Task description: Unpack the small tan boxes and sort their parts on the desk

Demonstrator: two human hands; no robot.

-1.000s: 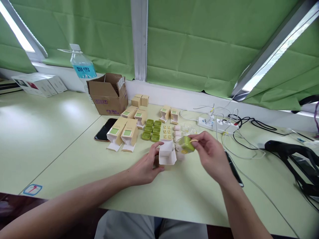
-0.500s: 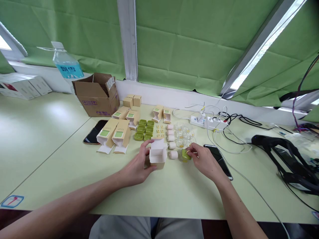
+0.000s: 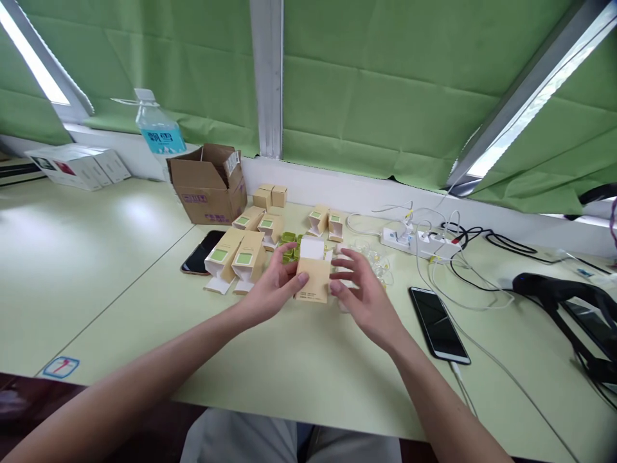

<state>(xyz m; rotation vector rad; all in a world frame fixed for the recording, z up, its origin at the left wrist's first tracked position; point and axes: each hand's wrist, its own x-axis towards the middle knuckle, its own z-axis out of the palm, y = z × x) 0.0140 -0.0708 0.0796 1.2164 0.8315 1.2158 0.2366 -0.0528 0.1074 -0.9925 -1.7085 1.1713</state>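
A small tan box (image 3: pixel 313 281) with its white flap raised is held upright by my left hand (image 3: pixel 271 287), thumb on the front face and fingers at its left side. My right hand (image 3: pixel 365 297) is at the right of the box, fingers spread, with nothing visible between them. Green square containers (image 3: pixel 288 239) sit behind the box, partly hidden. Clear round pieces (image 3: pixel 376 260) lie beyond my right hand. Several tan boxes with green squares (image 3: pixel 249 257) stand to the left, their white flaps hanging open.
A black phone (image 3: pixel 439 325) lies at the right, another phone (image 3: pixel 202 252) at the left. Farther back are a brown carton (image 3: pixel 207 186), a water bottle (image 3: pixel 161 128) and a white power strip (image 3: pixel 419 242) with cables. A black headset frame (image 3: pixel 559 302) is at the far right.
The small box was tilted with its opening towards me; now its printed face shows. My right hand has moved left to the box, and the green piece it held is out of sight. The view has shifted.
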